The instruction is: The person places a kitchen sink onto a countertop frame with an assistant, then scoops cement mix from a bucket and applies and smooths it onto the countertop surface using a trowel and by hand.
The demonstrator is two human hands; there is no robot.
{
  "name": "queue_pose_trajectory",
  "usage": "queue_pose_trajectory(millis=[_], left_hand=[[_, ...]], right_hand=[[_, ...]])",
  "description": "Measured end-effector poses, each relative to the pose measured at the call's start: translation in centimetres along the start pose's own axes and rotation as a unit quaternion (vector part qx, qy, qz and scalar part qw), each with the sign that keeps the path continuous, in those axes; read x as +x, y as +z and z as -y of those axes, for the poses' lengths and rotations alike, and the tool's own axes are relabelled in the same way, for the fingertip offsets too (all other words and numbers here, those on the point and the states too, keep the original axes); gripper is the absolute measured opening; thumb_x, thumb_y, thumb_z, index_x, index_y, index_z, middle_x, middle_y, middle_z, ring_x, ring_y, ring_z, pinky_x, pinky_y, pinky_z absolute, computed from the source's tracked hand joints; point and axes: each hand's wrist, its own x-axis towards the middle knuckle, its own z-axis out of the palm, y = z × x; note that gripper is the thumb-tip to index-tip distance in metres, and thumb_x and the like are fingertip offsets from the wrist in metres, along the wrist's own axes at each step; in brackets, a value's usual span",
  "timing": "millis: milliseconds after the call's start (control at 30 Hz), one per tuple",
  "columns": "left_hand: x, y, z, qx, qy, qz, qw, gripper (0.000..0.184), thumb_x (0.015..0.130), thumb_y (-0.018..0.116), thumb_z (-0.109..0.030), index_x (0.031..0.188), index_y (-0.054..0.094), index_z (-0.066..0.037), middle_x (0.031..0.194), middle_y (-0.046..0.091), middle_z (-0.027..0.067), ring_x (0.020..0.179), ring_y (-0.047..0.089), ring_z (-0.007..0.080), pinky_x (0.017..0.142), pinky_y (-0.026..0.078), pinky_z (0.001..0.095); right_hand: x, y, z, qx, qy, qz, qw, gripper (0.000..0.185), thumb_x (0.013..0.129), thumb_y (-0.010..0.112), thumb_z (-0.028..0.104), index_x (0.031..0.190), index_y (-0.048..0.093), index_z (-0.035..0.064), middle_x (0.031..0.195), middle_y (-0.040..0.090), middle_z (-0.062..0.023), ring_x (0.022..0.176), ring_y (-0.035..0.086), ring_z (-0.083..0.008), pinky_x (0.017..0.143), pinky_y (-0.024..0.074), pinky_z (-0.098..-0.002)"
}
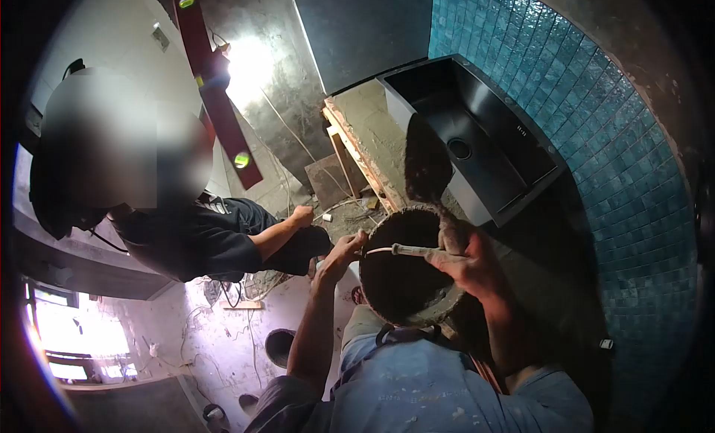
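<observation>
A dark, mortar-smeared bucket (395,299) is in front of my body, its mouth facing up at me. My left hand (342,256) is closed on the left side of its rim. My right hand (469,262) is closed around the dirty handle of a trowel, whose dark pointed blade (428,161) sticks up beyond the bucket. A pale grip on a thin curved wire, seemingly the bucket's handle (410,250), crosses the opening at my right fingers. Some grey material shows low inside; the rest of the inside is dark.
A black sink (491,128) rests on a mortar-covered counter (369,128) with a wooden edge, beside a teal tiled wall (625,157). At left a person in dark clothes (194,239) is close by. A red spirit level (216,98) stands beyond. Another bucket (279,347) is on the floor.
</observation>
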Motion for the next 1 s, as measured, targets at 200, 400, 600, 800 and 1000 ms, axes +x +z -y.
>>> queue_pose_trajectory(millis=[200, 400, 600, 800, 1000], left_hand=[[-0.7, -2.9, -0.2, 0.021, 0.086, 0.078, 0.993, 0.089, 0.059, 0.090, -0.046, 0.126, 0.054, 0.002, 0.116, 0.059, 0.0115, 0.110, 0.054, 0.0236, 0.096, 0.042, 0.0346], [-2.2, -4.1, -4.4, 0.149, 0.047, -0.009, 0.988, 0.078, 0.062, 0.090, -0.033, 0.123, 0.055, 0.001, 0.111, 0.061, 0.0118, 0.107, 0.056, 0.0245, 0.094, 0.043, 0.0349], [-1.0, -7.0, -4.7, 0.180, 0.092, -0.091, 0.975, 0.075, 0.063, 0.089, -0.043, 0.112, 0.060, 0.004, 0.098, 0.063, 0.0097, 0.093, 0.058, 0.0204, 0.084, 0.046, 0.0328], [0.2, -9.8, -6.3, 0.242, 0.053, -0.131, 0.960, 0.068, 0.063, 0.087, -0.043, 0.101, 0.056, 0.004, 0.095, 0.058, 0.0131, 0.092, 0.056, 0.0231, 0.082, 0.045, 0.0350], [0.0, -12.6, -7.8, 0.277, 0.003, -0.100, 0.956, 0.064, 0.062, 0.081, -0.030, 0.107, 0.053, 0.006, 0.103, 0.064, 0.0235, 0.099, 0.063, 0.0329, 0.087, 0.049, 0.0391]], right_hand=[[2.4, 1.3, 1.5, -0.007, 0.027, -0.047, 0.998, 0.025, 0.078, 0.073, 0.000, 0.077, 0.050, 0.0094, 0.070, 0.039, 0.0078, 0.064, 0.036, -0.0050, 0.056, 0.0327, -0.0258], [5.1, 4.4, 4.5, -0.024, 0.018, -0.080, 0.996, 0.026, 0.076, 0.074, -0.001, 0.077, 0.050, 0.0090, 0.069, 0.041, 0.0061, 0.063, 0.041, -0.0056, 0.055, 0.0357, -0.0259], [7.3, 7.3, 6.7, -0.026, 0.047, -0.092, 0.994, 0.024, 0.075, 0.073, 0.000, 0.078, 0.051, 0.0082, 0.067, 0.044, 0.0053, 0.060, 0.043, -0.0063, 0.054, 0.0379, -0.0267], [9.9, 8.3, 5.8, -0.041, 0.037, -0.100, 0.993, 0.023, 0.075, 0.074, 0.002, 0.078, 0.052, 0.0080, 0.069, 0.047, 0.0050, 0.062, 0.045, -0.0066, 0.055, 0.0371, -0.0265], [13.8, 8.9, 5.5, -0.099, 0.010, -0.092, 0.991, 0.022, 0.076, 0.077, 0.006, 0.083, 0.056, 0.0058, 0.073, 0.051, 0.0045, 0.066, 0.047, -0.0073, 0.058, 0.0399, -0.0262]])
